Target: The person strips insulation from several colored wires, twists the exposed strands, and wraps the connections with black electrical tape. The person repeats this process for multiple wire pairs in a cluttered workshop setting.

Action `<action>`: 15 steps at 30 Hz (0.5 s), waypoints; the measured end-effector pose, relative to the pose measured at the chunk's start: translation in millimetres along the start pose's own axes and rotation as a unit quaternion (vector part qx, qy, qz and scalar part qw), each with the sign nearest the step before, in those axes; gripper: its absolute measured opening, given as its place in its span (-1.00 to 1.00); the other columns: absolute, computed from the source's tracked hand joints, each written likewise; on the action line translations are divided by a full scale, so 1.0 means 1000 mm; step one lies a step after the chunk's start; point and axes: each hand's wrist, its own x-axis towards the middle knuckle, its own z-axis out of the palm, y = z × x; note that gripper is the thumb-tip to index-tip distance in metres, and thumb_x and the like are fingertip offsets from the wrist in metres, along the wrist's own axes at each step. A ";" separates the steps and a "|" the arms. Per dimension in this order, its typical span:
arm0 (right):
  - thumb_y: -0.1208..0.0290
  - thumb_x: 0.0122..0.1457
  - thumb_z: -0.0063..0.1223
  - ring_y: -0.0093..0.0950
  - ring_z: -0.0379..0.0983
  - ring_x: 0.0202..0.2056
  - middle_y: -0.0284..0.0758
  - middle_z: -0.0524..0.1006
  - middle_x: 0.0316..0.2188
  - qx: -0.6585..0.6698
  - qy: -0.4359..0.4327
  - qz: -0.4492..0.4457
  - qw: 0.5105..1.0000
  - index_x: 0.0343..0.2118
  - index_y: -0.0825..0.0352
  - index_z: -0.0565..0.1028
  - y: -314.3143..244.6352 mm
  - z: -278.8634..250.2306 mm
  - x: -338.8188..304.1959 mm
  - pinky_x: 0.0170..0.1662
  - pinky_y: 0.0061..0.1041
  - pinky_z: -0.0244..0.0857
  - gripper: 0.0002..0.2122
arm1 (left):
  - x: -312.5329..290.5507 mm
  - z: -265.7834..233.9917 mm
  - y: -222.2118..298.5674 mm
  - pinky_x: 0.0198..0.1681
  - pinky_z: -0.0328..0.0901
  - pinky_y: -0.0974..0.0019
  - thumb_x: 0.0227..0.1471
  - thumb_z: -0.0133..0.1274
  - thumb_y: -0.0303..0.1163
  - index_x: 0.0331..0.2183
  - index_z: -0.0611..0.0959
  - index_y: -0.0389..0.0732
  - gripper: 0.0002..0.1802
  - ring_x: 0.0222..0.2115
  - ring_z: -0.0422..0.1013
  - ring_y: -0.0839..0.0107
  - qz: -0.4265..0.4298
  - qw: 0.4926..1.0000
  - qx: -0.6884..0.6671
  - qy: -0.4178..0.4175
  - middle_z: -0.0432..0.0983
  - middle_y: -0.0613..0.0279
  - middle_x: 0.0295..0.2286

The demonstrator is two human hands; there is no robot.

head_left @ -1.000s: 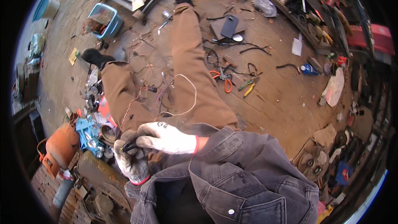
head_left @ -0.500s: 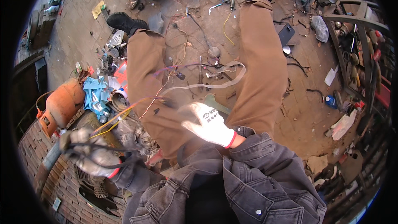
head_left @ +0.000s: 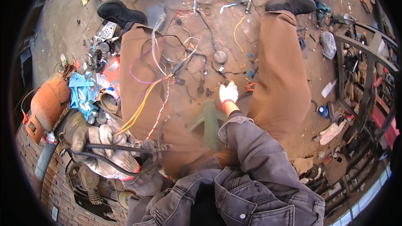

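- At 8 o'clock, my gloved left hand (head_left: 100, 146), fingers curled around the black corrugated conduit (head_left: 121, 147) of a wiring harness (head_left: 167, 76).
- Toward 10 o'clock, the harness's coloured wires, fanning out across the left trouser leg (head_left: 133, 39).
- Near centre, toward 3 o'clock, my gloved right hand (head_left: 229, 93), extended low between the legs; I cannot tell whether it pinches anything.
- Just beyond, an orange handle (head_left: 251, 84).
- At 9 o'clock, an orange gas cylinder (head_left: 50, 104).

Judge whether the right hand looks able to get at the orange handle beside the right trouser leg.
Probably yes: the right hand is close beside the orange handle, with nothing visible blocking the gap, though the right trouser leg borders its far side.
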 end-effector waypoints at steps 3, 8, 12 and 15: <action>0.04 0.13 0.15 -0.07 0.43 0.09 0.07 0.43 0.09 -0.048 -0.014 0.062 0.997 0.18 0.44 0.32 0.010 0.025 0.031 0.12 -0.19 0.34 -0.34 | 0.010 -0.009 0.007 -0.47 0.09 0.35 0.26 0.04 -0.17 -0.26 0.54 -0.02 -0.84 -0.59 0.12 0.44 0.019 0.999 0.016 0.021 0.23 0.32 -0.63; 0.09 0.11 0.23 -0.16 0.44 0.06 -0.12 0.45 0.02 -0.146 0.004 -0.048 0.988 0.14 0.32 0.35 0.014 0.029 0.062 0.06 -0.15 0.36 -0.40 | 0.022 -0.006 0.003 -0.52 0.12 0.35 0.27 0.05 -0.22 -0.34 0.52 -0.09 -0.82 -0.61 0.11 0.43 0.082 0.992 0.067 0.071 0.24 0.31 -0.61; 0.12 0.16 0.19 -0.14 0.46 0.03 -0.09 0.44 0.03 -0.200 0.003 -0.105 0.974 0.13 0.34 0.34 0.028 0.032 0.071 0.03 -0.14 0.37 -0.44 | 0.027 -0.008 -0.004 -0.58 0.14 0.34 0.30 -0.01 -0.17 -0.34 0.51 -0.06 -0.78 -0.59 0.15 0.40 0.103 0.989 0.064 0.080 0.28 0.28 -0.59; 0.14 0.18 0.16 -0.13 0.46 0.03 -0.04 0.45 0.03 -0.097 0.024 -0.048 0.994 0.12 0.36 0.34 0.028 0.045 0.063 0.05 -0.14 0.36 -0.46 | 0.018 -0.011 -0.010 -0.59 0.21 0.38 0.34 -0.07 -0.15 -0.33 0.48 -0.12 -0.73 -0.56 0.22 0.40 0.014 0.997 0.064 0.041 0.31 0.22 -0.55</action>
